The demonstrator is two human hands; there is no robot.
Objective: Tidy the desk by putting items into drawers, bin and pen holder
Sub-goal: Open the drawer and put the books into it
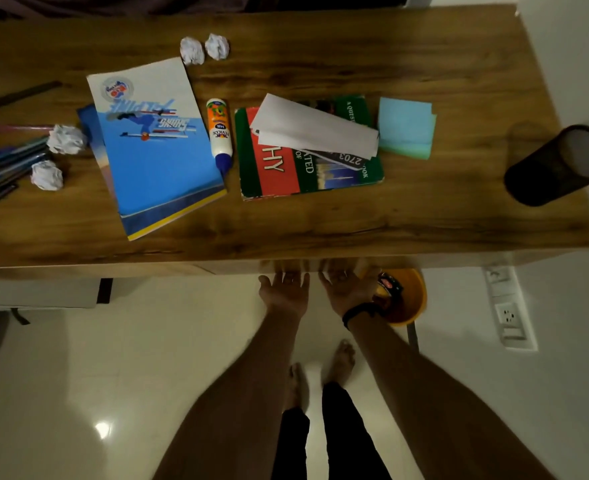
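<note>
My left hand and my right hand reach side by side under the front edge of the wooden desk, fingers straight and partly hidden beneath it, holding nothing. On the desk lie a blue notebook, a glue bottle, a green and red book with folded white paper on top, and blue sticky notes. Several pens lie at the left edge, with crumpled paper balls near them and two more paper balls at the back. A black mesh pen holder stands at the right.
An orange bin sits on the floor under the desk, just right of my right hand. A dark ruler lies at the far left. A wall socket strip is on the right wall. My bare feet stand on white tiles.
</note>
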